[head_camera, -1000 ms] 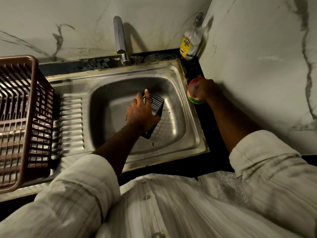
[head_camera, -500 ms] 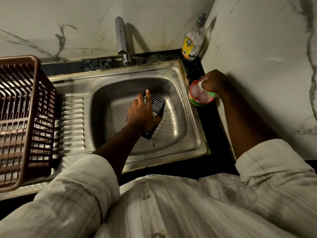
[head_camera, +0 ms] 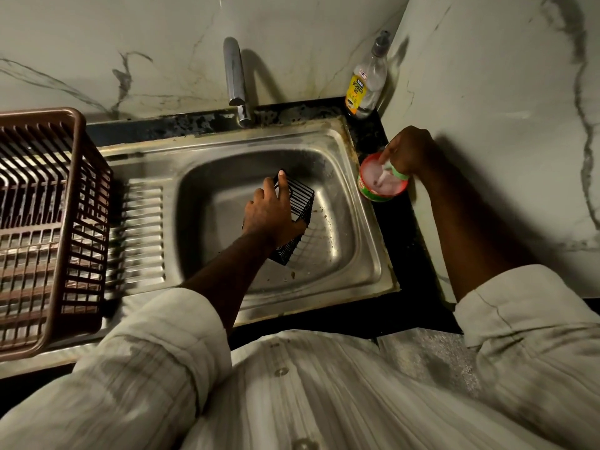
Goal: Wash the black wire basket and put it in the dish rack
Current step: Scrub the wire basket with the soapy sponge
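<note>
The right hand point(head_camera: 410, 151), covering the soap tub point(head_camera: 373, 193) a second ago, now pinches a scrub pad point(head_camera: 391, 172) into it (loading soap, I judge). The left hand point(head_camera: 271, 216) still grips the black wire basket point(head_camera: 300, 203), tilted in the sink point(head_camera: 227, 138); scrubbing hasn't begun.

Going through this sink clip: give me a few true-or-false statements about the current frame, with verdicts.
1. The left hand grips the black wire basket inside the sink. True.
2. Water streams from the tap. False: the tap shows no stream.
3. The right hand holds a scrub pad at the soap tub, right of the sink. True.
4. The basket sits in the dish rack. False: the dish rack stands left of the basin, without it.
5. The dishwash gel bottle lies in the sink. False: the bottle stands upright in the back corner.
</note>
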The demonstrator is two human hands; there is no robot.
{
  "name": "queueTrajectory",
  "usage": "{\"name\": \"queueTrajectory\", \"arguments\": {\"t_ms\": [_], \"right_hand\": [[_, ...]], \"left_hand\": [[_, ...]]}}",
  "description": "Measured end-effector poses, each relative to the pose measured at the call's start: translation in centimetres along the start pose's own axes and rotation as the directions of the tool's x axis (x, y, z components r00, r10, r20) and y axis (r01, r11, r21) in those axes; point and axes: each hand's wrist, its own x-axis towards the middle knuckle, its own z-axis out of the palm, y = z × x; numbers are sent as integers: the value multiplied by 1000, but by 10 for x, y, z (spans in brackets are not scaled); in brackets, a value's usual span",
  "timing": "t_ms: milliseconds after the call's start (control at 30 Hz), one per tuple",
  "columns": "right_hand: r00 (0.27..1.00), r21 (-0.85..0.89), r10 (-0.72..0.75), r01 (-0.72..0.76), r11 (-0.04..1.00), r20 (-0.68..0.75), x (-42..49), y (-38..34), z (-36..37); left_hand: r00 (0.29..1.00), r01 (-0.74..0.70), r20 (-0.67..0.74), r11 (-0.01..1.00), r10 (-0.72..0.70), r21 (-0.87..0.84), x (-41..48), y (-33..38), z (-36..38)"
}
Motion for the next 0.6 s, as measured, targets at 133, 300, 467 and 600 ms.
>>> {"name": "queueTrajectory", "arguments": {"t_ms": [133,300,467,600], "right_hand": [[999,15,-40,40,999,-16,-4,-5,-3],[997,63,-29,33,997,-70,-5,-7,-11],[981,253,88,-42,966,-174,-11,-10,4],[984,391,150,-103,914,-92,-8,-15,25]], "left_hand": [[1000,4,0,1000,-4,-10,0,0,-1],[1000,1,8,1000,0,-15,0,0,-2],[1000,-2,25,999,3,-35,0,0,-6],[996,-9,84,994,18,-105,2,-4,-10]]}}
